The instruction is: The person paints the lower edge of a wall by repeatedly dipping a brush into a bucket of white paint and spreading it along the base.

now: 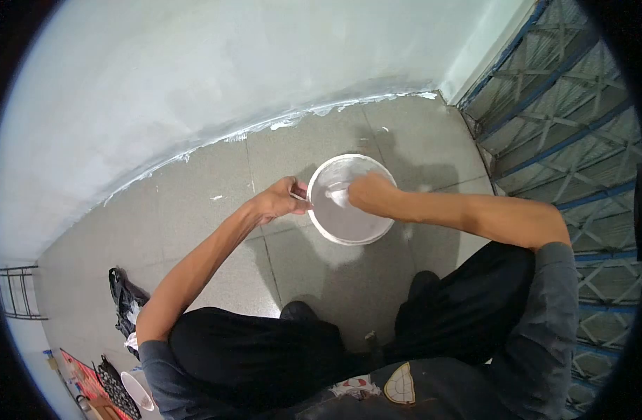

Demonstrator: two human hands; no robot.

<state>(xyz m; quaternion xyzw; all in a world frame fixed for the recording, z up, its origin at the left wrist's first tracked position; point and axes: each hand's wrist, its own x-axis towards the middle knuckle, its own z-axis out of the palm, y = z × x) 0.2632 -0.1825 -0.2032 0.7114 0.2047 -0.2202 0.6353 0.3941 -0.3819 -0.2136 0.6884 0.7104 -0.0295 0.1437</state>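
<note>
A round white bucket (352, 236) stands on the tiled floor between my feet and the wall, with greyish-white matter inside. My left hand (282, 199) is at the bucket's left rim, thumb and fingers bent around the edge. Over the bucket's opening, my right hand (370, 194) is closed in a fist. Something whitish (337, 194) shows at the fist's left side, inside the bucket; its shape is blurred.
A pale wall (230, 70) has white smears along its base. The folding metal gate (559, 105) is at right. A black bag (122, 297) lies left, with a white container (136, 390) and a red patterned cloth (79, 365) at lower left.
</note>
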